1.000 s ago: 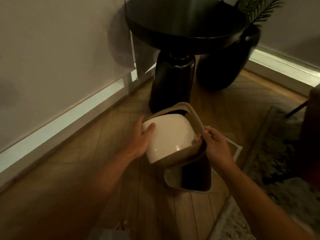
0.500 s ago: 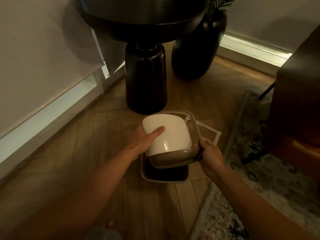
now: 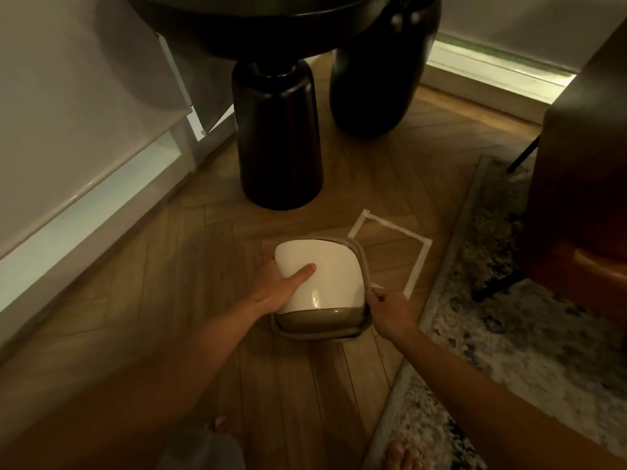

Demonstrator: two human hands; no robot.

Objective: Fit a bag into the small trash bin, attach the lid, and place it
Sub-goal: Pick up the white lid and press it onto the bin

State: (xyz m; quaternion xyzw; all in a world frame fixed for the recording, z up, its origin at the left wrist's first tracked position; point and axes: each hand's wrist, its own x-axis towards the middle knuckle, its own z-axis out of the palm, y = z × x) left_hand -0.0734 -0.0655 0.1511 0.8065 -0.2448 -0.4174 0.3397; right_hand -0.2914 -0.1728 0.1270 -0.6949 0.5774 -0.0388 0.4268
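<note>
A small trash bin sits low over the wooden floor, seen from above. Its glossy white lid lies flat on a grey-beige rim that frames it. My left hand grips the lid's left edge, thumb resting across the top. My right hand pinches the rim at its right corner. The bin's body and any bag are hidden under the lid. A white tape rectangle marks the floor just to the right, and the bin overlaps its left side.
A black pedestal side table stands behind the bin, with a dark round planter beside it. A patterned rug borders the right. A brown chair sits at far right. My bare toes show at the bottom edge.
The tilted lid and rim came down level over the bin opening, closing off the dark interior. Both hands lowered with it, and the view shifted down so the tape rectangle shows.
</note>
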